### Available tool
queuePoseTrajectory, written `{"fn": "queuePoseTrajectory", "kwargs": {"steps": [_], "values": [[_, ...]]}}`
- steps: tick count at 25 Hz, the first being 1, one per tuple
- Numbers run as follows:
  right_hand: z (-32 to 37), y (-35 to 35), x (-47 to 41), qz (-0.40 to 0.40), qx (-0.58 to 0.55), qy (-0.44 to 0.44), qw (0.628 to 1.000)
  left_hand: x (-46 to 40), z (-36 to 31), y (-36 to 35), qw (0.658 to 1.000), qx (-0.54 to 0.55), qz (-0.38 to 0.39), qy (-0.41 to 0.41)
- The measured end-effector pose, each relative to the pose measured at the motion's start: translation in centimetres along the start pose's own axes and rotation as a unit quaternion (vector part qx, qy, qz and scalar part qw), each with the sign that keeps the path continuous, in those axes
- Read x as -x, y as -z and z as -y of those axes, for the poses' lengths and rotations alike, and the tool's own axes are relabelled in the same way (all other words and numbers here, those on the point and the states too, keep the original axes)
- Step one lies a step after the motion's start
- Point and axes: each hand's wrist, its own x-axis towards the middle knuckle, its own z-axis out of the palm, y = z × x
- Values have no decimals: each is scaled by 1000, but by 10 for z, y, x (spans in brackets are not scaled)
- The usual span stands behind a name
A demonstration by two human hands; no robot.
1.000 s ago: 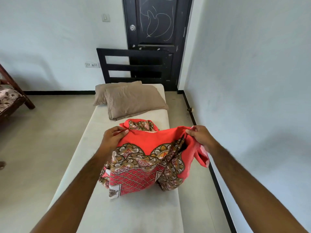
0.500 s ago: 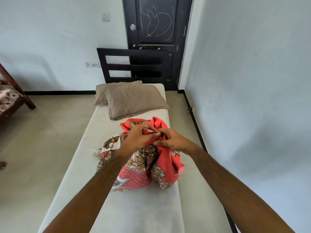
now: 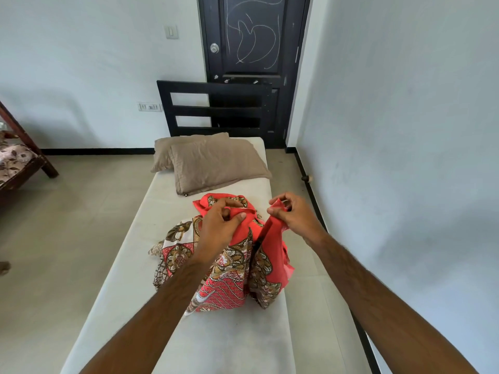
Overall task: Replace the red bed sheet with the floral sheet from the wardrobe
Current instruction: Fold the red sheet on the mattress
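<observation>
Sheet (image 3: pixel 229 268): red cloth with brown and cream patterned panels, bunched in a heap on the bare mattress (image 3: pixel 216 344), roughly mid-bed, below the pillows. Both hands grasp its upper edge. The left hand (image 3: pixel 220 228) has its fingers (image 3: pixel 239 216) curled over a fold of the red border, thumb pressed against the cloth. The right hand (image 3: pixel 293 214) pinches a separate part of the border, fingers closed on a small gather. The two holds sit near each other, with a dark gap in the cloth between them.

Handling, as a judgement: the fabric looks thin, light and fully limp. It drapes in loose folds and will not hold a shape. A pinch at the hem or a corner should suffice; grip along the plain red border, where the edge can be traced. Expect the free layers to slide and tangle, so find matching corners before folding or lifting.

Surroundings: two tan pillows (image 3: pixel 216 163) lie at the head of the mattress, just beyond the heap, not touching it as far as can be seen. A black headboard (image 3: pixel 216 109) stands behind them, before a black door (image 3: pixel 253 36). The wall (image 3: pixel 405 130) runs close along the right side, leaving a narrow floor strip. A wooden chair (image 3: pixel 19 160) stands well apart at left. No wardrobe or floral sheet is in view.
</observation>
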Motion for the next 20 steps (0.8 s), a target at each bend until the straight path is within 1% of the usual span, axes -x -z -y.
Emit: {"fn": "queuePoseTrajectory", "kwargs": {"steps": [2,4,6,7,9,11,13,15,17,20], "values": [[6,0,4,45,13,12,999,4,-4,-9,999,-3,4,-35],[11,-3,8,100,36,26,994,5,-4,-18,996,-21,26,-82],[12,-5,11,114,87,57,988,3,-1,-25,991,-47,53,-113],[13,-5,12,112,107,69,986,2,1,-27,990,-52,61,-114],[13,-4,12,93,121,80,985,5,0,-29,992,-30,81,-97],[10,-2,14,56,90,72,992,8,-2,-27,989,7,128,-70],[4,-2,16,20,38,54,998,9,-4,-23,984,0,168,-63],[-2,-4,21,-4,-1,38,999,8,-6,-20,979,-19,192,-69],[-5,-7,25,-21,-30,31,999,7,-6,-20,980,-27,183,-75],[-7,-9,27,-57,-48,52,996,4,-6,-25,988,-41,129,-79]]}}
